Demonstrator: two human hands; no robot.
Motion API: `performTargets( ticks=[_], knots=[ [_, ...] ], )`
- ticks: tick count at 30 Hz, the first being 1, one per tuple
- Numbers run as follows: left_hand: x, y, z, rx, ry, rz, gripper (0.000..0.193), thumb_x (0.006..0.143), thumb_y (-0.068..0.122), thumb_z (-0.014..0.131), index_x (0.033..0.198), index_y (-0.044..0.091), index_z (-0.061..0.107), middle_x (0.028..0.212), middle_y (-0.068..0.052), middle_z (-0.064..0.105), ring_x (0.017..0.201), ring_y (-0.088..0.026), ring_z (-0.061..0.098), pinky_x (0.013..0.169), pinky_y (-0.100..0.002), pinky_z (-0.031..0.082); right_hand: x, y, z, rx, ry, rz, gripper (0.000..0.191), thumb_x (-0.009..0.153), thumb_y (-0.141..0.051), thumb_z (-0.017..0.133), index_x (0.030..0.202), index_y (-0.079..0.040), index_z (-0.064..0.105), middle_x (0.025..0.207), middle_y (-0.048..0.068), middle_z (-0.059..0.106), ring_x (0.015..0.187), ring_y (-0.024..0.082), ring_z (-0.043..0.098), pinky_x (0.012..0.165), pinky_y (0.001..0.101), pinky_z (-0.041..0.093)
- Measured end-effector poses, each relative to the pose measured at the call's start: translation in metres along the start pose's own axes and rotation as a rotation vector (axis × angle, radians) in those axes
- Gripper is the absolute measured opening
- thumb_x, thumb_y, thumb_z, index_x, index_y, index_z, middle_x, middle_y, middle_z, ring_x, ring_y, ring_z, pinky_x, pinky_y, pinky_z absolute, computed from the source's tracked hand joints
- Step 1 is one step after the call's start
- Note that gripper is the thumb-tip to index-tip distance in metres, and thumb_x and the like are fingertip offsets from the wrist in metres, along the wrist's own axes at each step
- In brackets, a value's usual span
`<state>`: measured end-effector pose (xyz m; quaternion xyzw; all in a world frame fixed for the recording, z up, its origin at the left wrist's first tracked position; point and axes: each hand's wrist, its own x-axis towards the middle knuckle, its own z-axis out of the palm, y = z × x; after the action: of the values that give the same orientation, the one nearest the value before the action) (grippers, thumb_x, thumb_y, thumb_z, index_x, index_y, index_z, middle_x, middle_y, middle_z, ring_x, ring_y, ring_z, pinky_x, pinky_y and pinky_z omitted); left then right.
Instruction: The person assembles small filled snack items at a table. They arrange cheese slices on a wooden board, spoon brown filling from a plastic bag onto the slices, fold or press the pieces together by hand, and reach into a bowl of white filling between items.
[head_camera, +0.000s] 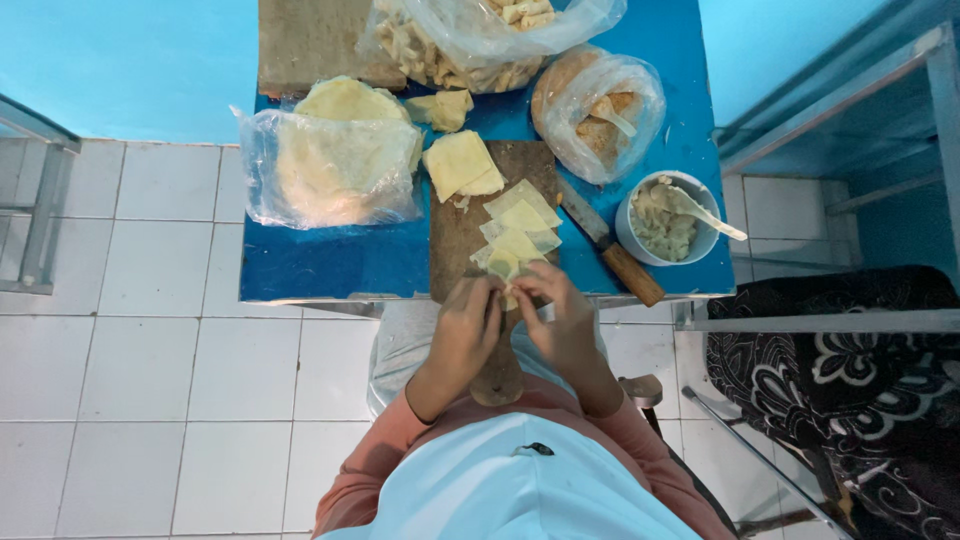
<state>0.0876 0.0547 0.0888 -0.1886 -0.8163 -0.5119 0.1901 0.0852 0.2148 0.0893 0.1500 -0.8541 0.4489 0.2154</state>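
On the left of the small blue-topped table (330, 265), a clear plastic bag of round, pale yellow dough sheets (335, 170) lies flat, with more of the same sheets stacked behind it. Beyond that stack a bare brown wooden board (305, 40) leans out past the far edge. Near the middle, a dark wooden chopping board (455, 250) reaches from the table's centre to its near edge. A thick pile of square yellow wrappers (460, 163) sits at its far end, and a loose row of thin, translucent square wrappers (520, 225) runs down towards the person.

At the near edge of the chopping board, the left hand (465, 335) is curled narrow, fingertips pinched on a small pale folded wrapper (508, 290). The right hand (560, 320) meets it from the other side, fingers likewise closed on the same piece, so the wrapper is held between both hands just above the board's rounded handle.

Just right of the board a knife with a brown wooden handle (610, 250) lies slanted on the blue surface. Behind it a large clear bag of pale finished pieces (470, 40) and a smaller clear bag of brownish crumbs with a white spoon inside (600, 105) stand near the far edge. Furthest right on the table, a white round bowl of pale filling (665, 220) holds a white plastic spoon (705, 212). A dark patterned cloth (830, 380) lies at the far right, off the table.
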Motion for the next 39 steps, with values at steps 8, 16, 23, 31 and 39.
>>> performTargets(
  ticks=[8, 16, 23, 31, 39],
  knots=[
    [0.006, 0.003, -0.009, 0.061, -0.021, 0.076, 0.022, 0.088, -0.001, 0.068, 0.110, -0.002, 0.065, 0.111, -0.018, 0.066, 0.102, -0.040, 0.062, 0.088, -0.045, 0.052, 0.013, -0.011, -0.028, 0.002, -0.325, -0.062, 0.054, 0.088, -0.003, 0.076, 0.137, -0.001, 0.051, 0.112, 0.014, 0.072, 0.104, 0.032, 0.074, 0.084, 0.0385, 0.058],
    [0.016, 0.006, -0.030, 0.080, -0.170, 0.192, 0.030, 0.081, 0.007, 0.076, 0.108, -0.004, 0.067, 0.113, -0.017, 0.066, 0.103, -0.038, 0.060, 0.088, -0.044, 0.051, 0.025, 0.003, -0.038, -0.076, -0.383, -0.194, 0.038, 0.090, -0.002, 0.075, 0.125, -0.007, 0.061, 0.109, 0.012, 0.074, 0.096, 0.027, 0.074, 0.077, 0.0341, 0.060],
    [0.019, -0.003, -0.030, 0.109, -0.217, 0.201, 0.019, 0.089, 0.003, 0.072, 0.107, -0.002, 0.068, 0.111, -0.014, 0.066, 0.101, -0.034, 0.062, 0.087, -0.042, 0.052, 0.032, 0.018, -0.037, 0.050, -0.385, -0.231, 0.048, 0.086, -0.003, 0.078, 0.130, -0.005, 0.058, 0.105, 0.009, 0.075, 0.093, 0.023, 0.076, 0.077, 0.0317, 0.060],
    [0.015, -0.005, -0.015, 0.048, -0.100, 0.029, 0.012, 0.091, -0.001, 0.068, 0.103, -0.001, 0.066, 0.097, -0.016, 0.061, 0.095, -0.037, 0.061, 0.080, -0.046, 0.049, 0.039, 0.022, -0.027, 0.128, -0.403, -0.036, 0.045, 0.091, 0.000, 0.075, 0.133, -0.005, 0.059, 0.099, 0.008, 0.077, 0.089, 0.019, 0.077, 0.077, 0.0295, 0.061],
    [0.020, -0.003, -0.018, 0.110, -0.109, 0.097, 0.013, 0.088, -0.001, 0.068, 0.101, -0.001, 0.065, 0.102, -0.016, 0.059, 0.098, -0.037, 0.059, 0.085, -0.046, 0.049, 0.039, 0.018, -0.024, -0.050, -0.334, -0.219, 0.028, 0.089, 0.003, 0.072, 0.114, -0.007, 0.065, 0.104, 0.011, 0.074, 0.094, 0.028, 0.071, 0.078, 0.0358, 0.056]
  ],
)
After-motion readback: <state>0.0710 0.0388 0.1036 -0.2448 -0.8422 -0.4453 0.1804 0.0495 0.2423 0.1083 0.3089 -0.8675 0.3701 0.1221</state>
